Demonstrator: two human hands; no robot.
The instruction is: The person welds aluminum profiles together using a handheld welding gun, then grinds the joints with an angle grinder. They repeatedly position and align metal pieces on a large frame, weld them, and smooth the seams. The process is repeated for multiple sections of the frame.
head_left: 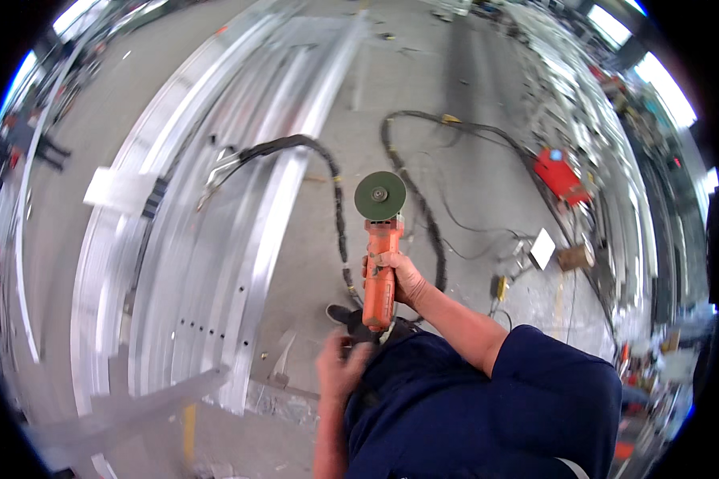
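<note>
At nine o'clock long aluminium frame rails (216,199) lie along the concrete floor (471,160), a black cable bundle (295,148) draped over them. The left hand (337,369) hangs at six o'clock by the dark work trousers; motion blur means I cannot tell whether it is open or closed. The right hand (399,275) is clamped around the orange angle grinder (379,263), its grey disc (379,195) pointing to twelve o'clock. A second hose (423,207) loops just beside the feet and could snag a step. Open floor lies ahead; at three o'clock a red machine (559,176) and clutter narrow the way.
</note>
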